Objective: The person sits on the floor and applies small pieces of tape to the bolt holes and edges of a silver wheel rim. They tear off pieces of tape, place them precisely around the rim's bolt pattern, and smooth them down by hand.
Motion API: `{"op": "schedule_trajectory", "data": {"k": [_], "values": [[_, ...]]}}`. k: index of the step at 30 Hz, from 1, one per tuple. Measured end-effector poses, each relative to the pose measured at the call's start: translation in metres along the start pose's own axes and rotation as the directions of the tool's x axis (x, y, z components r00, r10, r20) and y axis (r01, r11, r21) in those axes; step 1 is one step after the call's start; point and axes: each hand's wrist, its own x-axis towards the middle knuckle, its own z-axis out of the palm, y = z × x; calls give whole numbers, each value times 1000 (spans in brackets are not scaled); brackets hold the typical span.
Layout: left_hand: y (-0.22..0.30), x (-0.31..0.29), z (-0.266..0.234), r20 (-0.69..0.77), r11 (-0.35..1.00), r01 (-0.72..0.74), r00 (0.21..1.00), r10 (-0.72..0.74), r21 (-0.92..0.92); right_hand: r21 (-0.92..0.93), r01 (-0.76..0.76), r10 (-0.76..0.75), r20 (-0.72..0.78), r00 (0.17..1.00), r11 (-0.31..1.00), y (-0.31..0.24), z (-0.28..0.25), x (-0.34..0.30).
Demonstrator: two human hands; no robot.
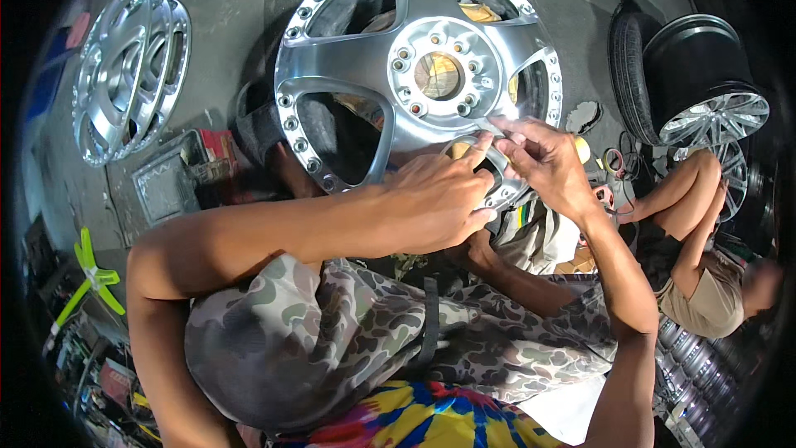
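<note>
A large silver alloy wheel face (332, 75) with wide spokes and a bolt-holed rim is propped up in front of my bent legs. My left hand (444, 195) lies over its lower spoke, index finger stretched out to the metal below the hub and the other fingers partly bent. I see nothing held in it. My right hand (547, 158) is beside it, thumb and fingers pinched around a small pale strip (487, 126) against the spoke just under the hub ring. What the strip is made of is too small to tell.
Several silver wheel faces (133, 75) stand together at the far left, near a grey tray (166, 187). A green-bladed fan (93, 278) is lower left. On the right are a tyre (632, 75), a black wheel barrel (696, 54) and another person (696, 282) sitting.
</note>
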Motion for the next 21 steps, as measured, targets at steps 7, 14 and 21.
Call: {"op": "schedule_trajectory", "data": {"k": [7,14,21], "values": [[-2,-8,-10,22,999,-41,999,41,3,76,33,-31,-34,999,997,4,17,-2],[-9,-15,-7,-12,991,-126,992,127,44,74,30,-19,-135,991,997,9,34,-10],[-12,-34,-25,113,993,-57,993,45,108,232,-35,84,-204,975,972,-1,77,-9]]}}
